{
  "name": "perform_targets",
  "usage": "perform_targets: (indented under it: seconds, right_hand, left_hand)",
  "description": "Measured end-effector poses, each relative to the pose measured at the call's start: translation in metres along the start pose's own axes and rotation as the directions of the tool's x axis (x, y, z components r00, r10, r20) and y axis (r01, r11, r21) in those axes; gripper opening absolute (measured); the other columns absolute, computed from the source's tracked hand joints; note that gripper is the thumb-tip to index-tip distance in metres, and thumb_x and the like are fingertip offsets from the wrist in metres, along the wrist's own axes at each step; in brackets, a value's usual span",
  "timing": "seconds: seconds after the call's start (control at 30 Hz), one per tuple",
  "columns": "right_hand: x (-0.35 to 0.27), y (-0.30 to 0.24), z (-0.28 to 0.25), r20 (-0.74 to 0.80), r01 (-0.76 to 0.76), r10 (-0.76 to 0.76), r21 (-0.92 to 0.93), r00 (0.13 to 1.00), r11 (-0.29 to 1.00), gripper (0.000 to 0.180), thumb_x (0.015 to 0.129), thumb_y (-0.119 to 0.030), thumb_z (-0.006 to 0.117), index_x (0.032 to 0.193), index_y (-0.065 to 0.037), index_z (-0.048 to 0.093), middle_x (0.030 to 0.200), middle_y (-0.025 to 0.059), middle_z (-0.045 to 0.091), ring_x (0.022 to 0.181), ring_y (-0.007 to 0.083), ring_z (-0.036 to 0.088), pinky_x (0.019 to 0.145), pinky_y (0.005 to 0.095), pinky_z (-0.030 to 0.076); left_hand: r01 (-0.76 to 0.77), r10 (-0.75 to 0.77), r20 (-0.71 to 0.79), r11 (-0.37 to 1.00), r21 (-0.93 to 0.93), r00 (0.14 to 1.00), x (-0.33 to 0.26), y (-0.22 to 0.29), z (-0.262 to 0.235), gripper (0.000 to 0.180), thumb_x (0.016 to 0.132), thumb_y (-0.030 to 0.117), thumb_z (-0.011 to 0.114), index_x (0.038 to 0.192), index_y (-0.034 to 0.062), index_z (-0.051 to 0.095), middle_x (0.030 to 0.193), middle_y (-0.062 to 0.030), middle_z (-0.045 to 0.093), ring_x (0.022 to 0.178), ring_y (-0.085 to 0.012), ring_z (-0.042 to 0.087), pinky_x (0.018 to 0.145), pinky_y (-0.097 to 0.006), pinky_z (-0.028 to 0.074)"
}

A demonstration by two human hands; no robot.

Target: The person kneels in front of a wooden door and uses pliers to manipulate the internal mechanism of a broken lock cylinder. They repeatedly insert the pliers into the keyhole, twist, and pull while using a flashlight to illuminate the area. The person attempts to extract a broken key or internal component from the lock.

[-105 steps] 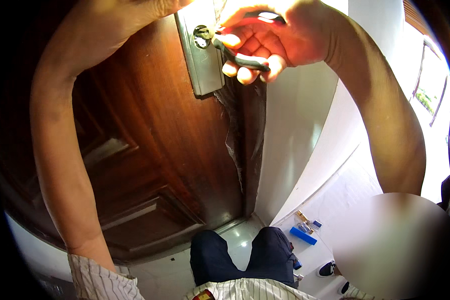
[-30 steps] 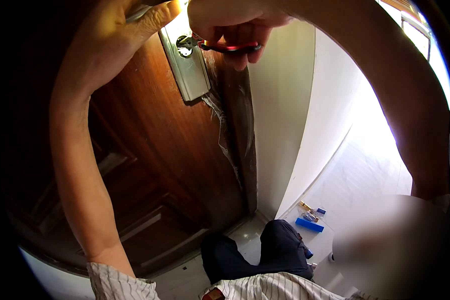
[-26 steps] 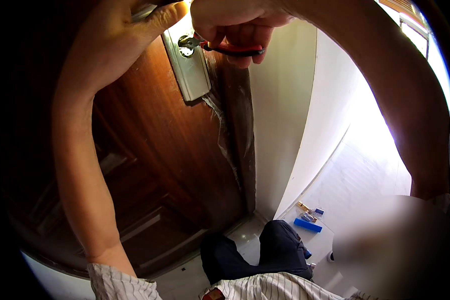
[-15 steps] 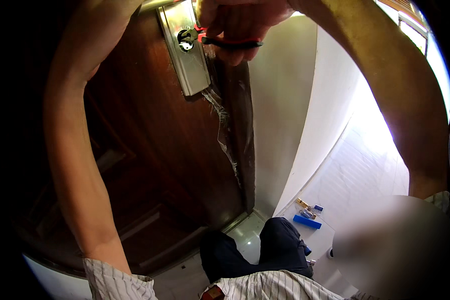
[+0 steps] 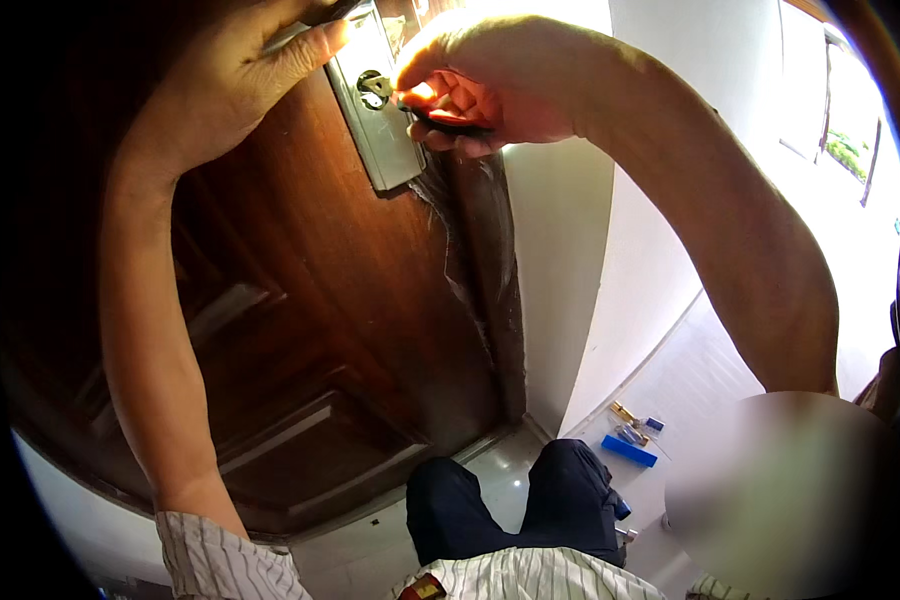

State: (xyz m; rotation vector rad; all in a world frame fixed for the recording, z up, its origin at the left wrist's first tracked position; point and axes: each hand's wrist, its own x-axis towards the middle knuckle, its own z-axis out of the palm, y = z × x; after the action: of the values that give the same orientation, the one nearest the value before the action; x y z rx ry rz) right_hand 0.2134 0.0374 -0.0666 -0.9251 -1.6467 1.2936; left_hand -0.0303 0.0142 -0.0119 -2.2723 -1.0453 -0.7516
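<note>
A metal lock plate (image 5: 391, 152) is fixed to the brown wooden door (image 5: 310, 240), near its edge. My right hand (image 5: 500, 95) is closed round pliers (image 5: 460, 128) with red and black handles. Their jaws reach the round keyhole opening (image 5: 373, 101) in the plate, where some bright metal shows. My left hand (image 5: 225, 95) is at the plate's upper left, its thumb along the plate's edge. Its fingers appear to wrap round the door handle, a dark piece mostly cut off by the top of the picture.
On the pale floor to the right lie a blue box (image 5: 629, 451) and several small brass and blue parts (image 5: 634, 431). A white wall (image 5: 650, 260) stands right of the door frame. My knees (image 5: 510, 500) are below, close to the door. A blurred round patch covers the lower right.
My left hand has come down into view, its thumb now by the plate. My right wrist has turned, with the pliers still at the opening. The view has shifted slightly.
</note>
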Motion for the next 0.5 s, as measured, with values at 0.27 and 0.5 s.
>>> perform_targets:
  seconds: [0.27, 0.5]
  right_hand:
    - [-0.039, -0.006, -0.005, 0.056, 0.243, -0.374, -0.847, 0.926, 0.474, 0.028, 0.093, -0.028, 0.052, 0.085, -0.005, 0.067, 0.069, 0.0065, 0.059, 0.057, 0.0153, 0.057, 0.056, 0.0312, 0.049]
    - [-0.055, -0.050, 0.001, 0.103, 0.140, -0.115, -0.917, 0.988, 0.373, 0.039, 0.101, -0.029, 0.042, 0.106, 0.007, 0.060, 0.088, 0.0174, 0.066, 0.081, 0.0257, 0.069, 0.074, 0.0411, 0.059]
  left_hand:
    - [-0.111, 0.136, 0.194, 0.985, -0.135, 0.972, 0.003, 0.014, -0.009, 0.059, 0.106, 0.044, 0.051, 0.151, 0.0049, 0.050, 0.144, -0.0159, 0.060, 0.137, -0.0266, 0.053, 0.121, -0.044, 0.035]
    - [-0.127, 0.156, 0.151, 0.975, -0.181, 0.976, 0.009, 0.014, -0.006, 0.061, 0.106, 0.043, 0.051, 0.152, 0.0024, 0.048, 0.142, -0.0164, 0.062, 0.135, -0.0262, 0.055, 0.120, -0.041, 0.036]
